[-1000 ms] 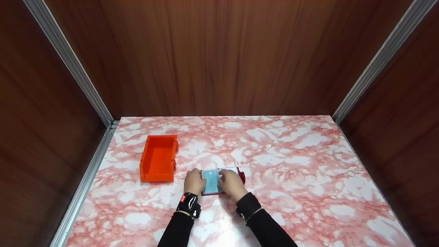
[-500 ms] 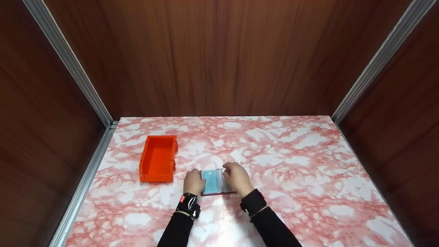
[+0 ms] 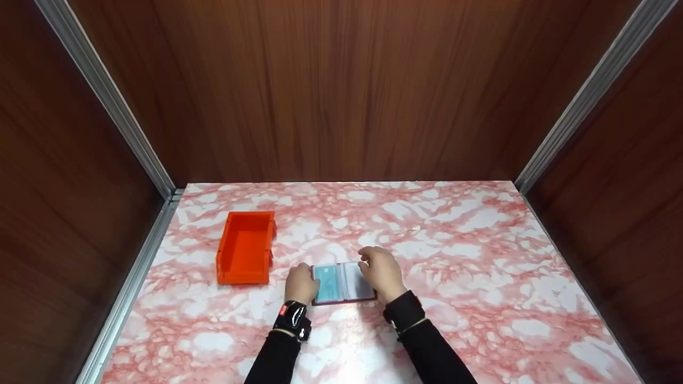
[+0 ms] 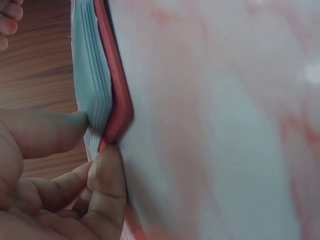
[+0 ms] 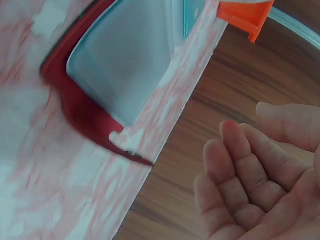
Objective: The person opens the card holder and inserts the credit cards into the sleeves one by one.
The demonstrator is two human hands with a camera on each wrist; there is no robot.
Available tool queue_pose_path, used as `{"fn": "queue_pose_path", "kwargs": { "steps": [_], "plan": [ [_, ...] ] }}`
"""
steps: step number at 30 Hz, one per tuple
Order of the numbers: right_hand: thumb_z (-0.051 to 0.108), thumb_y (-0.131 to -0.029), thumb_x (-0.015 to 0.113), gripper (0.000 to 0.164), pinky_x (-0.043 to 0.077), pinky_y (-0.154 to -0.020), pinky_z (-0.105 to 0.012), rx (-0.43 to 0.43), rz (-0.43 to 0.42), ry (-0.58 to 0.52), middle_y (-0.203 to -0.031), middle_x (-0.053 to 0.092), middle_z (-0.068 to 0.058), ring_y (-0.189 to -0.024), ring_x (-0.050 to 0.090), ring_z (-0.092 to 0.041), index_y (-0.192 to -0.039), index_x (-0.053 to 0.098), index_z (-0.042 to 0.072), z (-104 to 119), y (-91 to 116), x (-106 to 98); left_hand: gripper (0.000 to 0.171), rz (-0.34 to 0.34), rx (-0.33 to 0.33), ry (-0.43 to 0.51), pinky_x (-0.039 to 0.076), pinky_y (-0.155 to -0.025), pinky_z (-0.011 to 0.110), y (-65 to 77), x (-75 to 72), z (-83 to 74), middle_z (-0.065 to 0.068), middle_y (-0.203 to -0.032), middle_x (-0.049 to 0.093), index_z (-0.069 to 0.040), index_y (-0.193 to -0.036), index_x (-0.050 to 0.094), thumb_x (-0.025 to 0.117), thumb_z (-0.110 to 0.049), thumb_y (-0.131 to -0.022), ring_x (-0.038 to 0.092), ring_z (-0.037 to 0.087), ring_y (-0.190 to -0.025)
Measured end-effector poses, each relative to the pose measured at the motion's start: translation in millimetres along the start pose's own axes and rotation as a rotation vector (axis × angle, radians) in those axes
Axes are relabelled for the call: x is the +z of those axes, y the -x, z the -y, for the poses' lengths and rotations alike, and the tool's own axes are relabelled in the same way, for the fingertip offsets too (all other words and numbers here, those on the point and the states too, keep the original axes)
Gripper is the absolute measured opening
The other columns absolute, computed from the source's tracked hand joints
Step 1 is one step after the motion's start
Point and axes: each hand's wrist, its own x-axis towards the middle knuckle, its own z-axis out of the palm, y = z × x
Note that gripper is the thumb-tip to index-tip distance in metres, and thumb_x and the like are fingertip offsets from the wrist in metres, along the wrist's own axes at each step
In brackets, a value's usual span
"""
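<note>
A card holder (image 3: 359, 281) with a red cover lies spread on the table in the head view, its clear sleeves facing up. A light blue card (image 3: 327, 282) shows in its left sleeve. My left hand (image 3: 301, 284) pinches the left edge; in the left wrist view its thumb touches the stacked sleeves while fingers (image 4: 107, 175) grip the red cover's corner. Over the right side is my right hand (image 3: 385, 272), its fingers loosely bent and holding nothing. The right wrist view shows this hand (image 5: 255, 182) apart from the red cover flap (image 5: 85, 110).
To the left of the card holder stands an orange bin (image 3: 245, 248) on the pink-and-white marbled table (image 3: 453, 256). Brown wood-grain panels (image 3: 341, 90) enclose the back and both sides, with grey metal rails (image 3: 112, 101) at the corners.
My right hand has shifted rightward, away from the middle of the card holder, uncovering a clear sleeve on the right side. The left hand has stayed at the left edge.
</note>
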Motion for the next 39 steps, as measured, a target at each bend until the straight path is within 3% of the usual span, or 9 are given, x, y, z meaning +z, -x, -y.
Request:
{"fn": "queue_pose_path", "kwargs": {
  "steps": [10, 21, 32, 39],
  "plan": [
    [0.009, -0.081, 0.077, 0.02, 0.052, -0.078, -0.044, 0.051, -0.009, 0.058, -0.094, 0.069, -0.01, -0.092, 0.063, -0.033, -0.099, 0.071, 0.003, -15, 7, -10, 0.018, 0.015, -0.022, -0.003, 0.048, -0.073, 0.05, -0.8, 0.2, -0.2, 0.015, -0.076, 0.057, 0.002, -0.083, 0.059, 0.074, -0.003, -0.074, 0.059, 0.036, -0.076],
    [0.008, -0.081, 0.076, 0.016, 0.052, -0.068, -0.04, 0.083, 0.038, 0.048, -0.09, 0.068, -0.007, -0.077, 0.065, -0.025, -0.096, 0.072, 0.004, -29, 14, -10, 0.02, 0.024, -0.036, -0.01, 0.048, -0.075, 0.049, -0.1, 0.7, -0.1, 0.015, -0.078, 0.058, 0.003, -0.085, 0.06, 0.075, -0.004, -0.075, 0.059, 0.036, -0.078],
    [0.006, -0.08, 0.074, 0.015, 0.051, -0.071, -0.042, 0.142, 0.092, 0.037, -0.085, 0.067, -0.007, -0.078, 0.064, -0.026, -0.094, 0.071, 0.003, -38, 19, -8, 0.018, -0.007, -0.011, 0.009, 0.048, -0.073, 0.05, 1.6, -0.7, -2.5, 0.014, -0.074, 0.056, 0.005, -0.083, 0.059, 0.072, -0.002, -0.073, 0.058, 0.036, -0.075],
    [0.004, -0.08, 0.073, 0.014, 0.051, -0.072, -0.043, 0.171, 0.092, 0.041, -0.083, 0.067, -0.008, -0.078, 0.064, -0.027, -0.094, 0.071, 0.003, -46, 20, -4, 0.017, 0.028, -0.046, 0.008, 0.048, -0.074, 0.05, -0.3, 0.1, -1.9, 0.014, -0.077, 0.057, 0.003, -0.084, 0.06, 0.074, -0.003, -0.076, 0.059, 0.035, -0.077]
  ]
}}
